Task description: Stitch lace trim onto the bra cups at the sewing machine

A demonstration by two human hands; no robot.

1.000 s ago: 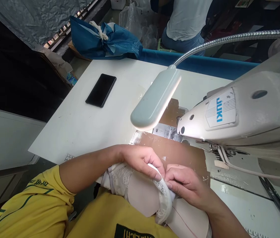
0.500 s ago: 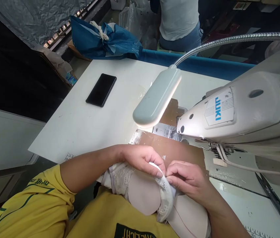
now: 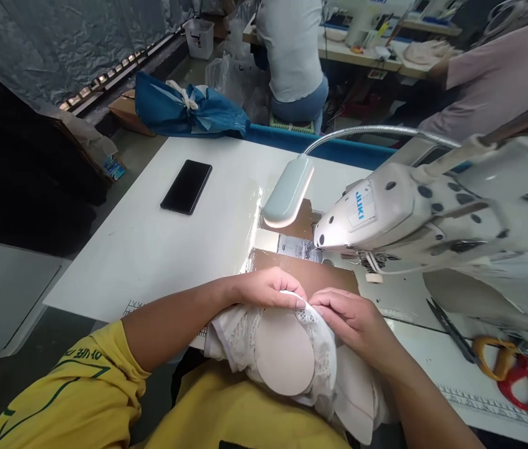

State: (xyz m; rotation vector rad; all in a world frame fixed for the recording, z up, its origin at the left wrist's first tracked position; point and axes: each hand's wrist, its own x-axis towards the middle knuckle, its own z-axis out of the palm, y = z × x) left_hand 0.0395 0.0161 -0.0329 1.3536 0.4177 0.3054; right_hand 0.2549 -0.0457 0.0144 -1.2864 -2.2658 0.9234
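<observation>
A white lace bra (image 3: 285,352) with pale beige moulded cups lies across my lap at the table's front edge. My left hand (image 3: 275,290) pinches its lace-trimmed upper edge between thumb and fingers. Close beside it, my right hand (image 3: 350,315) pinches the same edge, the fingertips of both hands almost meeting. Part of the bra hangs below my right wrist. Just beyond my hands is the sewing machine (image 3: 361,209), its needle area over a metal plate (image 3: 294,246) and brown covering (image 3: 308,271).
A lamp (image 3: 289,190) on a bendable neck hangs over the machine bed. A black phone (image 3: 186,187) lies on the white table (image 3: 128,249). Scissors (image 3: 492,358) with orange and red handles rest at right. Two people sit beyond, near a tied blue cloth (image 3: 189,109).
The view has tilted up and swung right, bringing the scissors' handles and a second person into view. Both hands stay pinched on the bra edge, and the cup faces up more.
</observation>
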